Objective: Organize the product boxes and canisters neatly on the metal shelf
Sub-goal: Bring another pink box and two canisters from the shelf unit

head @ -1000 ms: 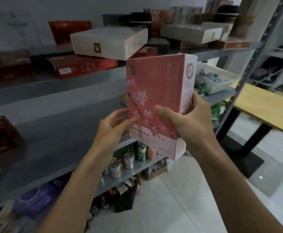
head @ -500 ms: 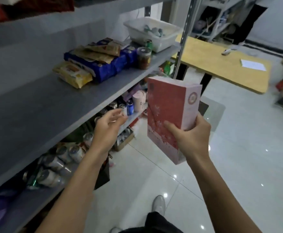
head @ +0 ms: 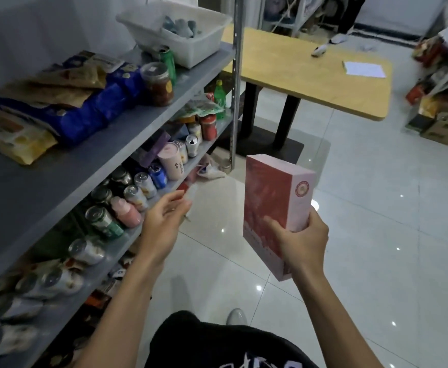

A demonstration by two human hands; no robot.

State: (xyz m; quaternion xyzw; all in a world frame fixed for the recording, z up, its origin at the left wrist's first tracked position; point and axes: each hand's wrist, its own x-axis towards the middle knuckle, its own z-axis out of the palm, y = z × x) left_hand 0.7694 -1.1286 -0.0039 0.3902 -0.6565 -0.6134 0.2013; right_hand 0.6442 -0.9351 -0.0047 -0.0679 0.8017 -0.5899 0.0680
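Both forearms reach forward, the left hand open-fingered, the right hand gripping a pink box.

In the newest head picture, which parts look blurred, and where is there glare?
Head view: the left hand smears at its fingertips from motion, and the cans at the lower left are blurred too. Head view: the pink box in the right hand is sharper, its print soft. Head view: small white light spots glare on the glossy floor.
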